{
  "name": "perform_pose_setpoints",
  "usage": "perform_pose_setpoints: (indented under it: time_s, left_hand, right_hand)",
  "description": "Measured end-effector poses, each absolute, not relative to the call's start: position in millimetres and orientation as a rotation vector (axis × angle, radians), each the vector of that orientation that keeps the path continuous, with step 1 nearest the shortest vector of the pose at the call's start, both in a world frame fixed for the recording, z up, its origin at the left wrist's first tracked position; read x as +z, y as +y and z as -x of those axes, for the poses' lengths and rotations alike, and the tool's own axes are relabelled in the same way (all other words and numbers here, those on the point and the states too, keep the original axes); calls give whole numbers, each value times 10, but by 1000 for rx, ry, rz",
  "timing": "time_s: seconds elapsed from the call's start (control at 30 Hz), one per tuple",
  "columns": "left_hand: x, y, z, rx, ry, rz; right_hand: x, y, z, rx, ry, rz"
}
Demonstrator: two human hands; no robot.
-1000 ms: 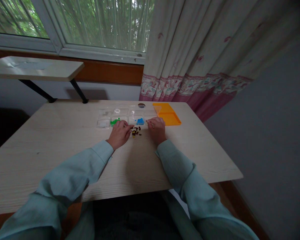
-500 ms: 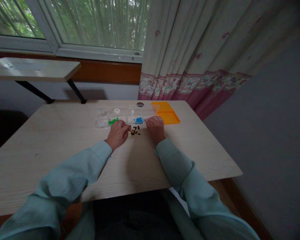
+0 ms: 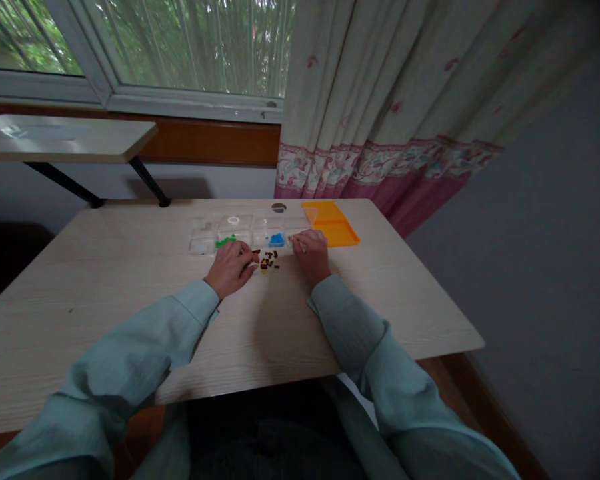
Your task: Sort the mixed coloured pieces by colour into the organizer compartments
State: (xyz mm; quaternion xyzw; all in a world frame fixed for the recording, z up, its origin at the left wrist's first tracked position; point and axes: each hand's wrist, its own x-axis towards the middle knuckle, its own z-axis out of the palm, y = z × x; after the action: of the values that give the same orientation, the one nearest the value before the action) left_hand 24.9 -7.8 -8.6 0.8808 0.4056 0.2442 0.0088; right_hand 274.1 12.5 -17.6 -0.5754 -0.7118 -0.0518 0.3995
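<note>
A loose pile of small dark brown and yellow pieces (image 3: 269,261) lies on the table between my two hands. At its left edge is my left hand (image 3: 230,269), palm down, with thumb and fingers bent and slightly apart and the fingertips by a dark piece. My right hand (image 3: 311,255) rests to the right of the pile, its fingers pinched together by the clear box's right part; whatever is in them is too small to make out. Behind the hands stands a clear plastic compartment box (image 3: 203,247), holding small green pieces (image 3: 225,241) and small blue pieces (image 3: 277,240).
An orange tray (image 3: 337,233) sits behind and right of my right hand. A dark round spot (image 3: 279,208) shows near the table's back edge. At the back left a raised shelf (image 3: 125,143) stands on black legs. A curtain (image 3: 360,160) hangs behind the table.
My left hand has drawn back slightly to the left, showing more of the dark pieces beside its fingertips. My right hand stays nearly still.
</note>
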Motion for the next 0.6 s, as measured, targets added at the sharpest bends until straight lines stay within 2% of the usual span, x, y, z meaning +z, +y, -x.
perform_pose_setpoints:
  time_s: [0.33,0.6]
  left_hand:
    - [-112,-61,-316,775,1291,-2744]
    - [-161,27,-293,1026,1316,-2517]
  right_hand:
    - [-189,138,-2730,-119,-1804,1454]
    - [-191,112,-2692,-115,-1916,1381]
